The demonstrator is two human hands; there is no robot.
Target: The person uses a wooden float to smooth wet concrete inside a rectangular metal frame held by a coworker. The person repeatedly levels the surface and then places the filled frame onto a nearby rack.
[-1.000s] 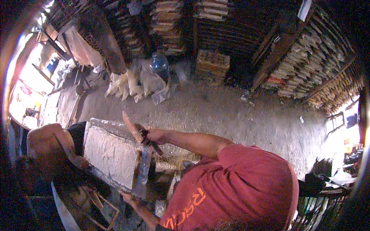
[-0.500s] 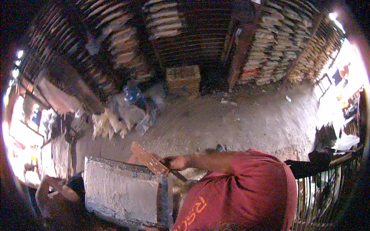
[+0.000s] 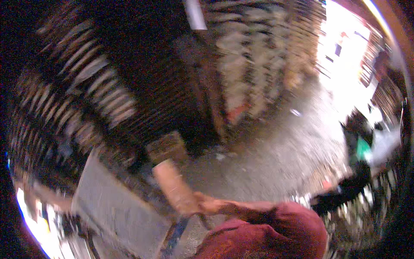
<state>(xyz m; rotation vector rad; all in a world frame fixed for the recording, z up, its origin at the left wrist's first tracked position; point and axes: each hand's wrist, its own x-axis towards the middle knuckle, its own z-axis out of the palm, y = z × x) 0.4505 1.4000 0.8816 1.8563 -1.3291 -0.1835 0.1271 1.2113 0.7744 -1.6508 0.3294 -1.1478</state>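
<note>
A red sleeve leads along my bent right forearm to my right hand point(image 3: 207, 203), which is closed round the near end of a flat, orange-brown wooden board point(image 3: 173, 183). The board is tilted, its far end pointing up and to the left, and motion smears its outline. Left of and below the board, a large grey slab-topped stand point(image 3: 114, 209) slants across the lower left. A dark blue strip point(image 3: 176, 235) runs by its right end, close under my right hand. My left hand does not show.
Slatted racks point(image 3: 103, 90) stacked with pale pieces rise on the left, and more pale stacks point(image 3: 254, 56) line the back right. A box-like brown block point(image 3: 167, 146) sits at the racks' foot. Grey bare ground point(image 3: 276, 151) runs toward a bright opening. Dark and green bags point(image 3: 363, 149) lie at right.
My view has swung round to the right, so the slab-topped stand now slants at lower left. The wooden board stays in my right hand, its broad face now showing more.
</note>
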